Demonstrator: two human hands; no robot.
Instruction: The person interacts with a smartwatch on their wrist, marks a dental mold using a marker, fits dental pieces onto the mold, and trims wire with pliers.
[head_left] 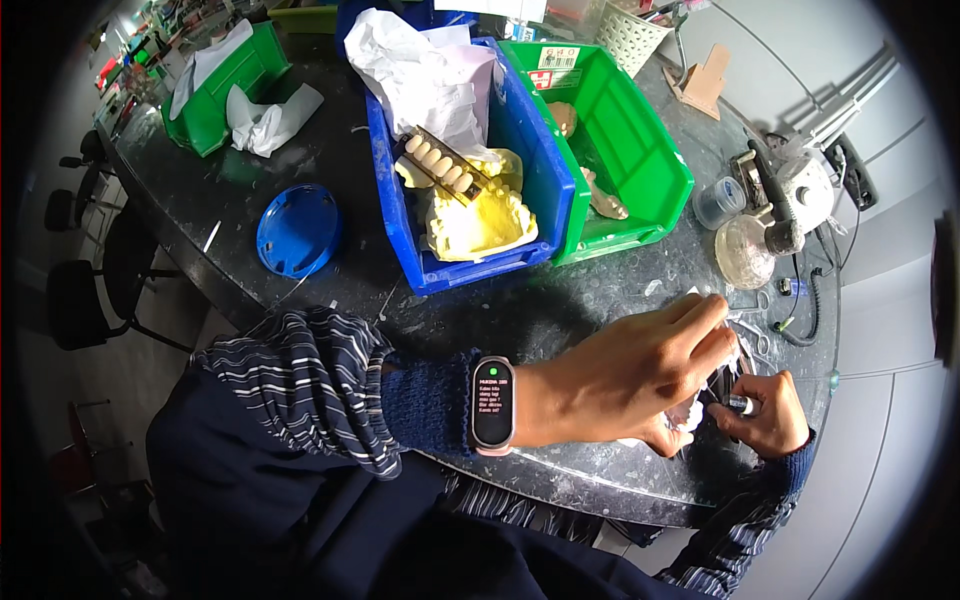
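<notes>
L hand [650, 372], close beside R hand [775, 415], grips a pink-and-white dental piece [684, 414] over the desk's [350, 150] near R edge; R hand is clamped on a slim tool [741, 404], tip hidden. Prob. detail work on the piece; next move likely calls for steady L grip & fine R control.

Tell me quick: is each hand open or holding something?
Left hand: closed around a partly hidden dental model.
Right hand: closed on a small dark-and-white tool, exact kind unclear.
</notes>
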